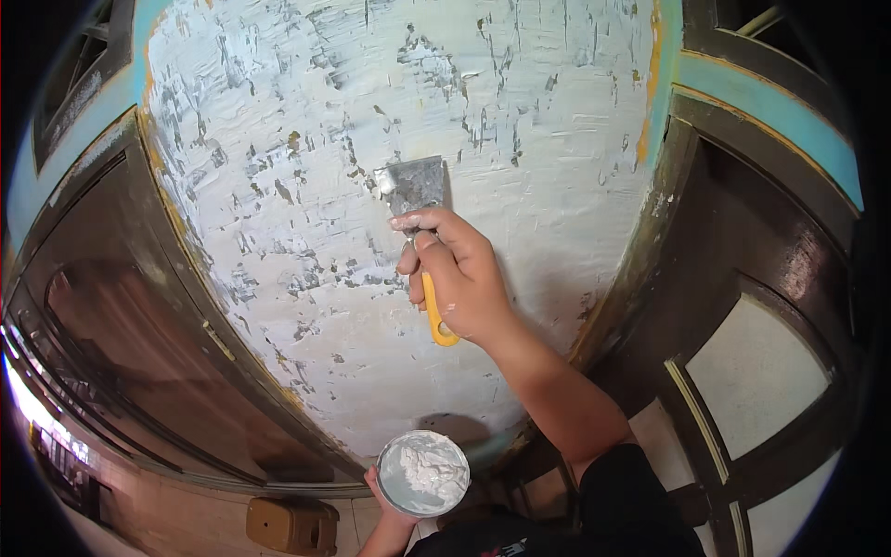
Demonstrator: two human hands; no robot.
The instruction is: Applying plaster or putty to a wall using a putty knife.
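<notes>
My right hand (452,269) is closed round the yellow handle of a putty knife (414,190). Its wide metal blade points up and lies against or very close to the wall (557,213); a lump of white putty sits at the blade's left corner. White smears mark my fingers. Low down, my left hand (388,509) holds a round grey tub (397,490) from its left side, most of the fingers hidden beneath or behind it. White putty (436,473) is heaped in the tub's right half. Rough white filler covers the wall, with many grey patches showing through.
A dark wooden door frame (200,316) borders the wall at left, a dark panelled door (742,251) at right. Turquoise paint with orange-yellow edges (661,84) runs beside the filler. A brown plastic stool (291,525) stands on the tiled floor (176,506) at lower left.
</notes>
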